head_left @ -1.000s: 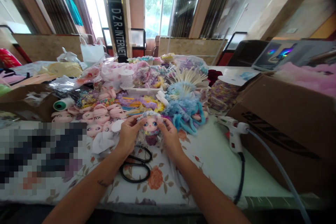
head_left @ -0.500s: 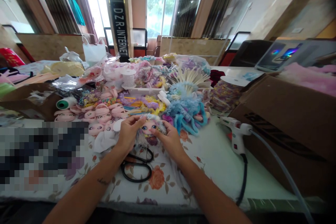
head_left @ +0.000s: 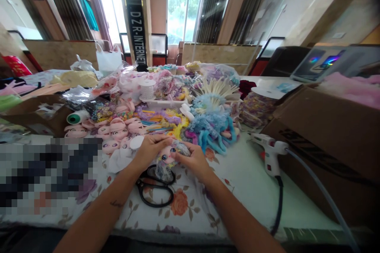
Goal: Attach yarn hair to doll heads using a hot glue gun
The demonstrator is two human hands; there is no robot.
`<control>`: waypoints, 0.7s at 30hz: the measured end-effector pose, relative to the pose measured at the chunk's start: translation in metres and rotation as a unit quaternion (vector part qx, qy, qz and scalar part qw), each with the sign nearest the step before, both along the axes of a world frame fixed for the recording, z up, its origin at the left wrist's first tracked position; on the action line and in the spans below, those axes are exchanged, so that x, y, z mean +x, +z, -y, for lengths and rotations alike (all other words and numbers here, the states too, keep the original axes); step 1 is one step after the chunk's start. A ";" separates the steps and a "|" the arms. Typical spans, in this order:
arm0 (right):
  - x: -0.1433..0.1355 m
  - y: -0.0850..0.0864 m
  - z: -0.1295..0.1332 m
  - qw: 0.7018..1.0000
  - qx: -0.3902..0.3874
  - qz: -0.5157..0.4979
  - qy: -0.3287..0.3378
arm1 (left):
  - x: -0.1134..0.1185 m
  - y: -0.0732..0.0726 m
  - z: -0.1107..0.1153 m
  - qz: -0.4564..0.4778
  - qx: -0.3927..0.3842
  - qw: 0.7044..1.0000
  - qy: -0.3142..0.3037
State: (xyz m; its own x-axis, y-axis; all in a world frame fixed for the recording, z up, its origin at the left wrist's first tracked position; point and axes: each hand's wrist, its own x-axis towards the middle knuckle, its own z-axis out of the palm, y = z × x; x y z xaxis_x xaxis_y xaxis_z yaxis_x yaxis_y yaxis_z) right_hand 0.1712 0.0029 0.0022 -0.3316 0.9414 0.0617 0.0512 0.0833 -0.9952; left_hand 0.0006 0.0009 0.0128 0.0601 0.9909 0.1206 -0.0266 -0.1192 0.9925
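Note:
A small doll head (head_left: 168, 155) with large blue eyes and fluffy pale, yellow-flecked hair is held between my two hands, tilted to one side. My left hand (head_left: 151, 148) grips its top left, fingers closed at the hair. On the right side, my right hand (head_left: 193, 160) is closed on it, thumb near the face. Black-handled scissors (head_left: 156, 195) lie on the flowered cloth just below, their blades hidden by my left forearm. Left of my hands sit several pink doll heads (head_left: 118, 129) and a white round piece (head_left: 136, 142).
A glue gun (head_left: 268, 152) with its cord lies at the right, beside a large cardboard box (head_left: 326, 142). Blue curly yarn (head_left: 208, 118) and a yarn spool (head_left: 258, 106) stand behind. A smaller box (head_left: 35, 116) is at left. Part of the left table is pixelated.
The doll head has turned from nearly upright to tilted, its hair now hanging over the scissors. Both hands have shifted slightly with it, and the camera view has moved a little.

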 end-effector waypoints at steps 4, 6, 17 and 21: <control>-0.001 -0.003 0.001 1.000 0.004 -0.017 0.010 | 0.000 -0.001 0.000 -0.006 -0.014 1.000 -0.011; -0.002 -0.003 0.000 0.999 -0.013 -0.033 0.001 | -0.001 0.003 0.000 -0.003 -0.015 1.000 -0.012; -0.008 0.005 -0.003 0.964 -0.095 -0.214 -0.127 | 0.000 -0.004 -0.008 0.010 0.063 0.996 0.070; -0.007 0.003 -0.004 0.963 -0.091 -0.202 -0.153 | 0.003 -0.003 -0.005 -0.049 0.059 0.997 0.020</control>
